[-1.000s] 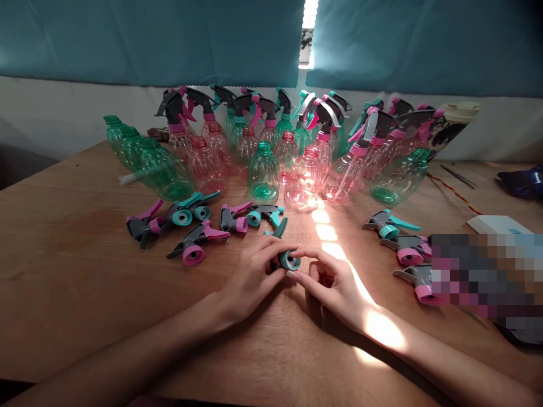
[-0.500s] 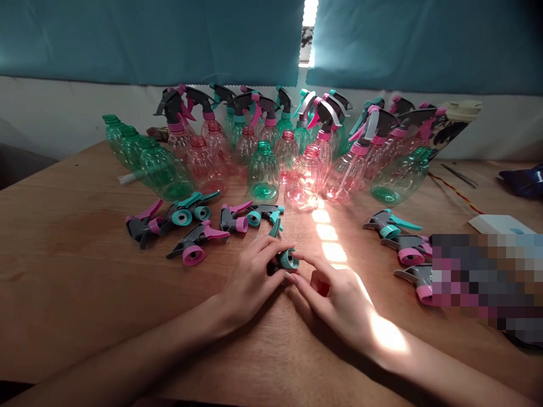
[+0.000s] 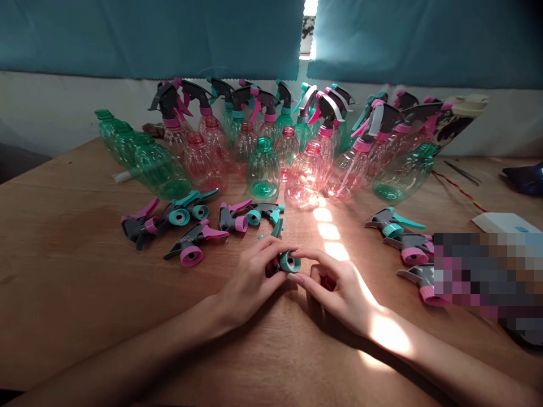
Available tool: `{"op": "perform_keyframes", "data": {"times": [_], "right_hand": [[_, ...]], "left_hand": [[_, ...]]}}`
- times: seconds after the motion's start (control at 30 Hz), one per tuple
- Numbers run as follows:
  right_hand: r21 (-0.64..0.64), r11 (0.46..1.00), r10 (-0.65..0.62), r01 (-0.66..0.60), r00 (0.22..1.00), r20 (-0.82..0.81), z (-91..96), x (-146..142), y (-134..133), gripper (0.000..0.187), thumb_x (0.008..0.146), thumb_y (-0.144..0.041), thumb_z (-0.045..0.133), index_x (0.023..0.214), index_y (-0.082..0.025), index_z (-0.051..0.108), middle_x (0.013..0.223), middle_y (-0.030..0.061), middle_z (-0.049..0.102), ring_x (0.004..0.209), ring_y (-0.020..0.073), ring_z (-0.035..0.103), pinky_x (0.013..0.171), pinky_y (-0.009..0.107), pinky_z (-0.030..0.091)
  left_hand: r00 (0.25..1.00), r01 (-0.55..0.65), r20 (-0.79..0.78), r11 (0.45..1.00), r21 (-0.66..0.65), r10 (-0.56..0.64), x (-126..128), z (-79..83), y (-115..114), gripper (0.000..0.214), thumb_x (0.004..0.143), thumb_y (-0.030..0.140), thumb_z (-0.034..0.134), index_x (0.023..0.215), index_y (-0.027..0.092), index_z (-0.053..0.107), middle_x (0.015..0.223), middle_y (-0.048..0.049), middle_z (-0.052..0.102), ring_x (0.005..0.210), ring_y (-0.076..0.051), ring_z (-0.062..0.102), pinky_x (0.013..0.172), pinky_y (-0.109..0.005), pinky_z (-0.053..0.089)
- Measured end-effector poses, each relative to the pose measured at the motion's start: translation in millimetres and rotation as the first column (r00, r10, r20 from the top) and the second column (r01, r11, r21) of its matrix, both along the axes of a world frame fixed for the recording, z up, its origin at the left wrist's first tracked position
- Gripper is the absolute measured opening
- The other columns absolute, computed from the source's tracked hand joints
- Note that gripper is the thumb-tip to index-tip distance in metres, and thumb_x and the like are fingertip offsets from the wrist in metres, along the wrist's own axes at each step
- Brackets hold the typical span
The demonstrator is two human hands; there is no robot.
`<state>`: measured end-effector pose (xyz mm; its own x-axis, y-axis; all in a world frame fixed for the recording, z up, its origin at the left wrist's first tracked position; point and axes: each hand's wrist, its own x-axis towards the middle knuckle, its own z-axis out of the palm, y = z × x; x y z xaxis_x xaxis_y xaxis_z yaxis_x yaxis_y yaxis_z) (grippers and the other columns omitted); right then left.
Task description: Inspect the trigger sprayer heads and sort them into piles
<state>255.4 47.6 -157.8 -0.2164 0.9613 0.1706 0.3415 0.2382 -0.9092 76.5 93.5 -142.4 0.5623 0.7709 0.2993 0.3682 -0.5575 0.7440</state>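
My left hand [image 3: 252,274] is wrapped round a trigger spray head [image 3: 290,262] with a teal screw collar, whose open end faces me. Thumb and index finger of my right hand [image 3: 343,288] pinch that collar from the right, above and below. Most of the sprayer's body is hidden behind my left fingers; its teal trigger sticks up beyond them. Beyond my left hand lie several loose spray heads, among them a pink-collared one [image 3: 192,254] and a teal-collared one [image 3: 253,217].
Behind stand several clear bottles, with an open green one [image 3: 263,169] and an open pink one [image 3: 306,175] in front. Some bottles carry spray heads; green ones [image 3: 159,169] lean at left. More spray heads [image 3: 391,229] lie at right, near a white box [image 3: 504,223] and a blurred-out patch.
The teal collar now faces me more squarely, and my right fingers have shifted slightly round it. The whole view has moved a little; the other spray heads and bottles stay put.
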Motion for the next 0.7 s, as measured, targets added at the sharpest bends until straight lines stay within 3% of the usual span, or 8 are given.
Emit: {"op": "perform_keyframes", "data": {"times": [0.3, 0.5, 0.7], "right_hand": [[0.086, 0.994, 0.065, -0.068, 0.997, 0.035, -6.9, 4.6, 3.9, 0.022, 0.091, -0.035, 0.056, 0.108, -0.019, 0.054, 0.055, -0.0080, 0.049, 0.045, 0.0085, 0.045, 0.044, 0.019, 0.034], [0.240, 0.967, 0.047, -0.089, 0.983, 0.178, -13.1, 8.9, 7.0, 0.022, 0.092, -0.035, 0.056, 0.110, -0.023, 0.051, 0.063, -0.0069, 0.049, 0.051, 0.0088, 0.045, 0.048, 0.020, 0.035], [0.290, 0.949, 0.073, -0.124, 0.981, 0.181, -12.2, 8.1, 9.7, 0.025, 0.092, -0.035, 0.056, 0.113, -0.023, 0.049, 0.065, -0.0056, 0.052, 0.050, 0.0088, 0.046, 0.047, 0.020, 0.035]], "left_hand": [[0.996, 0.088, 0.007, 0.994, -0.064, -0.088, 1.5, 4.4, 0.2, 0.025, 0.081, 0.007, 0.062, 0.104, 0.016, 0.064, 0.095, -0.0029, 0.062, 0.080, -0.015, 0.058, 0.069, -0.023, 0.044], [0.997, 0.075, 0.003, 0.994, -0.084, -0.075, 0.9, 3.3, 0.8, 0.022, 0.083, 0.019, 0.067, 0.104, 0.017, 0.065, 0.094, -0.0030, 0.063, 0.080, -0.016, 0.058, 0.069, -0.024, 0.044], [0.997, 0.074, 0.000, 0.995, -0.068, -0.074, 1.3, 2.1, -0.2, 0.021, 0.084, 0.018, 0.065, 0.105, 0.017, 0.064, 0.094, -0.0037, 0.063, 0.080, -0.016, 0.058, 0.070, -0.025, 0.045]]}}
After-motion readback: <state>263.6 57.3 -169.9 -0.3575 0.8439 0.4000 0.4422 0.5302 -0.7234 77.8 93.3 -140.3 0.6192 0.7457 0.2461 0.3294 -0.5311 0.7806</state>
